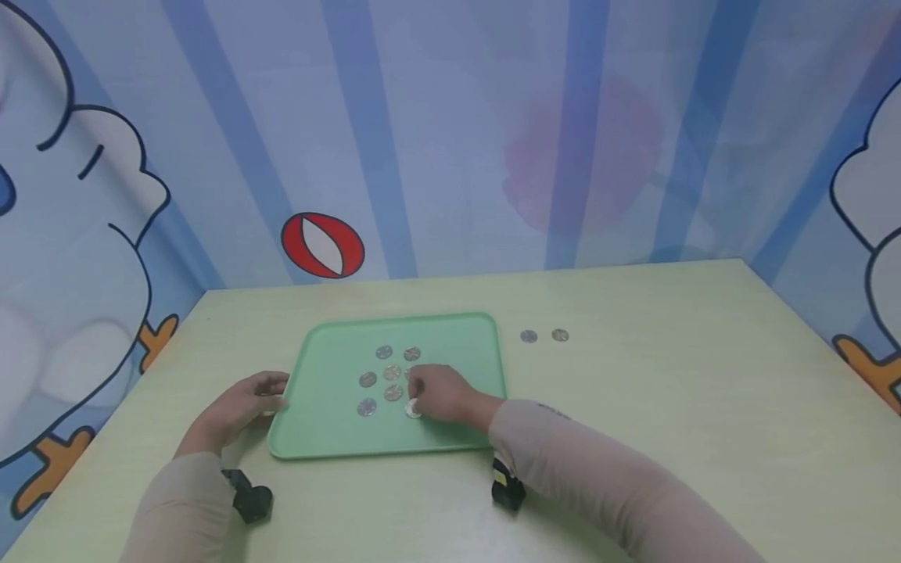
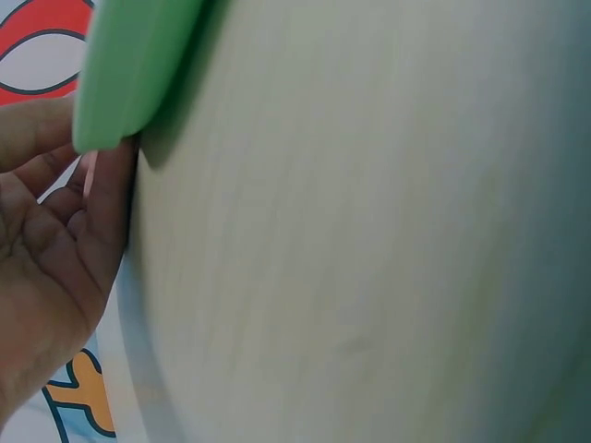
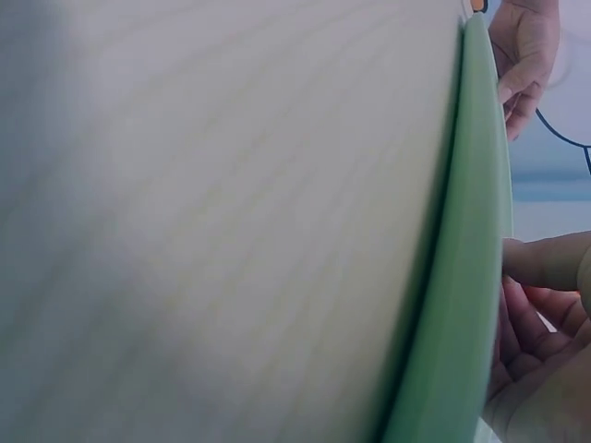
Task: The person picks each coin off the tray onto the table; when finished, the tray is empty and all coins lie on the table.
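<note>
A light green tray (image 1: 324, 434) lies on the table with several silver coins (image 1: 392, 373) spread over its middle. My left hand (image 1: 242, 407) is at the tray's left edge, thumb and fingers gripping the rim, as the left wrist view also shows from low down. Over the tray, my right hand (image 1: 443, 393) has its thumb and fingertips drawn together on a coin (image 1: 412, 409) at the front right of the group. Part of that coin and another coin behind it are hidden by the hand. In the right wrist view the tray's raised rim (image 3: 462, 240) covers the fingertips.
Two more coins (image 1: 544, 336) lie side by side on the pale wooden table (image 1: 669, 391), right of the tray's far corner. A printed cloth backdrop (image 1: 450, 141) with blue stripes and cartoon figures encloses the back and sides. Dark camera mounts sit at both wrists.
</note>
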Tool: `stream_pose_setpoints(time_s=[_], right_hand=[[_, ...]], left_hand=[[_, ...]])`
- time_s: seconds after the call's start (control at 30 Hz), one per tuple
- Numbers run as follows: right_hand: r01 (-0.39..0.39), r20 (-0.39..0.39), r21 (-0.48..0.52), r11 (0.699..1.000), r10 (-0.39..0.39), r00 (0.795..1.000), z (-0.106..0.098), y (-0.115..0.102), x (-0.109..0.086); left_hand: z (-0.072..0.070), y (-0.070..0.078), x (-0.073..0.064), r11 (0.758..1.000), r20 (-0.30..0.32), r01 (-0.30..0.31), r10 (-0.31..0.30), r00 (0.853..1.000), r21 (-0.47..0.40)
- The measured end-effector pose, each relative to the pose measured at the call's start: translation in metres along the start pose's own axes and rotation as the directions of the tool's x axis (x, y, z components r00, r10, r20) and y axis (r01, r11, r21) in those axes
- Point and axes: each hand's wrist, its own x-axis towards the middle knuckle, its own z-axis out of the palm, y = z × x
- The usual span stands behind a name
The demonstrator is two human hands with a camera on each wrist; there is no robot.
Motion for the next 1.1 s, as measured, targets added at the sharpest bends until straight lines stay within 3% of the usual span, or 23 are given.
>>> stream_pose_setpoints(time_s=[0.17,0.47,0.8,1.1], right_hand=[[0.027,0.002,0.063,0.998,-0.027,1.000,-0.003,0.002,-0.001],[0.007,0.026,0.237,0.972,-0.013,1.000,-0.006,0.008,-0.004],[0.003,0.035,0.301,0.954,-0.014,0.999,-0.018,0.014,-0.013],[-0.031,0.039,0.399,0.916,0.017,0.999,-0.032,0.021,-0.019]], left_hand=[[0.000,-0.001,0.001,1.000,-0.001,0.002,-0.002,1.000,0.000],[0.001,0.000,0.001,1.000,-0.002,0.008,-0.008,1.000,-0.001],[0.002,0.002,-0.003,0.999,-0.014,0.016,-0.016,1.000,0.042],[0.003,0.003,-0.001,0.999,-0.013,0.020,-0.019,1.000,0.039]])
